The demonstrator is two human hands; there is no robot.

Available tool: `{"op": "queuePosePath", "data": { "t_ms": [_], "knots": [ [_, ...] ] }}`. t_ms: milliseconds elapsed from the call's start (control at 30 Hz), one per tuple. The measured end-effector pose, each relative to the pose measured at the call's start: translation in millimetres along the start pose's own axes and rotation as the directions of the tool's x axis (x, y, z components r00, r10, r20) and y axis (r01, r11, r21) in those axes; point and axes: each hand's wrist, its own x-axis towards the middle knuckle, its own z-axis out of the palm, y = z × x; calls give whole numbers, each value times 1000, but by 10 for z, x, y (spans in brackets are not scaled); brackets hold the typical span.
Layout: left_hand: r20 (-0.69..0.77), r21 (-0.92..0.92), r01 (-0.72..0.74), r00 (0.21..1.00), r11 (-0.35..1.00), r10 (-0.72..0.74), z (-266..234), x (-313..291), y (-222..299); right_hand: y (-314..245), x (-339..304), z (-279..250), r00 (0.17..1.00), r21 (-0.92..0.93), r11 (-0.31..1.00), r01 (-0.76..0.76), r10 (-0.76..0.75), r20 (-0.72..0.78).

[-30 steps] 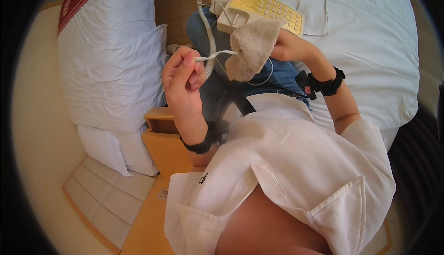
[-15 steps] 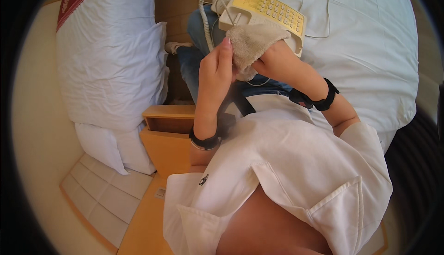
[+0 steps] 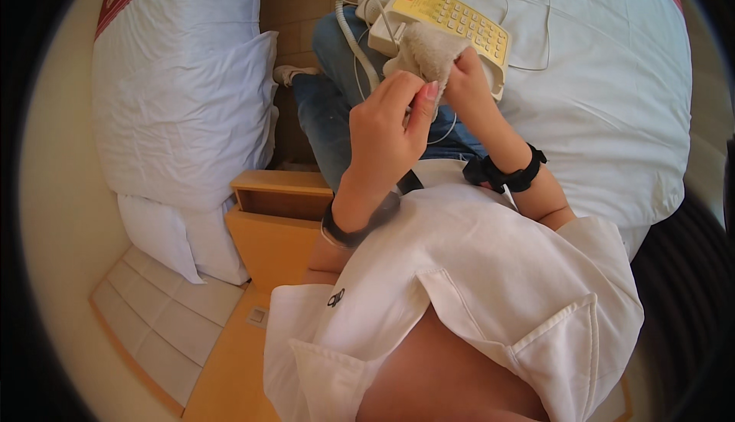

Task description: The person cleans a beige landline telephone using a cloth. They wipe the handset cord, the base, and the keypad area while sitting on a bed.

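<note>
Above the jeans (image 3: pixel 318 120), the left hand (image 3: pixel 389 125) and right hand (image 3: pixel 468 85) are both clamped on a beige cloth (image 3: pixel 429 48). On its far side lies a yellow-faced telephone (image 3: pixel 426 7).

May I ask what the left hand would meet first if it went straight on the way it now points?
The left hand would likely meet the beige cloth, which it seems to touch; the telephone lies beyond, though depth is unclear.

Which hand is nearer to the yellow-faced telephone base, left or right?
Right. The right hand is at the cloth, just below the telephone base in view; the left hand is lower and farther left, farther from it.
</note>
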Motion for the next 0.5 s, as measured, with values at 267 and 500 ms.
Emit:
{"op": "queuePosePath", "data": {
  "t_ms": [267,500],
  "knots": [
    [238,41,323,916,946,-323,-106,-31,-103,-210,-47,-285,984,-7,999,-49,49,174],
    [453,-441,684,729,582,-513,-175,-16,-131,-27,-17,-364,913,-189,955,229,-144,381]
  ]
}}
